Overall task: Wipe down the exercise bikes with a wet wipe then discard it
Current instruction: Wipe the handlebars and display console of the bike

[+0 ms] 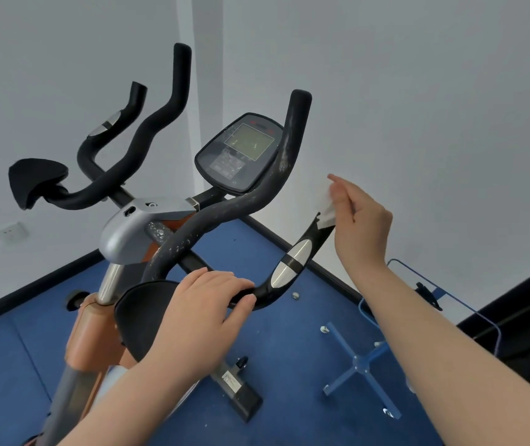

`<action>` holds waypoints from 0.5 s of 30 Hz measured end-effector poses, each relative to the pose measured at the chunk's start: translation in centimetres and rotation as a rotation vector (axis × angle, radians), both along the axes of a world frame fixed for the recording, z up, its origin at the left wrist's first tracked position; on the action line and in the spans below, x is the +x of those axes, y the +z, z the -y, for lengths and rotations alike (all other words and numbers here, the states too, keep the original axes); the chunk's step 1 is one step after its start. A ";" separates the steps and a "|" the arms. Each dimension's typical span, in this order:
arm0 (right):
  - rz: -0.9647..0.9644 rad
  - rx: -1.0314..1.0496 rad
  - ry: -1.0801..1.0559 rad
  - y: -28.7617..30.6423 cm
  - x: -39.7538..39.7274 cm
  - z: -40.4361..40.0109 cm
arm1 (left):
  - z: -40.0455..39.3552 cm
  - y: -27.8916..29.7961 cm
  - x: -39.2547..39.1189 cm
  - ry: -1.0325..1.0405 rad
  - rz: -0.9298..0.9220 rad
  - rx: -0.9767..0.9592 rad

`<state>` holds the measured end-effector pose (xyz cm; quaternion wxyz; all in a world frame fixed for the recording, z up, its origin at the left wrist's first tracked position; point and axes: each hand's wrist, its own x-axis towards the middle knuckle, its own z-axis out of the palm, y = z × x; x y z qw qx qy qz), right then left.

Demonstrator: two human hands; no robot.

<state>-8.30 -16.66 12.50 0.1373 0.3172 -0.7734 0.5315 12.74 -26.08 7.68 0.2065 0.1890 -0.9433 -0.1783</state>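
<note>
An exercise bike (128, 233) with black foam handlebars and an orange and grey frame fills the middle of the view. Its console (241, 152) sits at the centre top. My left hand (205, 304) grips the near bend of the right handlebar (250, 201), beside a black elbow pad. My right hand (360, 220) pinches a white wet wipe (326, 210) against the tip of the short right grip, just above its silver pulse sensor (292, 262). The foam on that handlebar is flecked with white marks.
White walls meet in a corner behind the bike. The floor is blue carpet (257, 239). A blue metal stand with a cross base (358, 365) stands to the right, under my right forearm. The bike's front foot (241, 394) lies below. A dark object fills the right edge.
</note>
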 end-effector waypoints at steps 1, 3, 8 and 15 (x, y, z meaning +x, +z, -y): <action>0.067 -0.048 -0.038 0.0 0.3 0.1 | 0.0 0.0 0.0 0.003 0.002 0.005; 0.078 -0.092 -0.100 -0.4 1.1 0.2 | 0.0 0.0 0.0 0.009 0.013 0.007; -0.527 0.053 -0.068 -3.4 2.0 -0.5 | -0.2 0.1 -0.1 0.029 0.006 0.028; -0.676 0.239 0.217 -7.4 6.7 -1.3 | -0.6 0.0 0.6 0.151 -0.165 0.086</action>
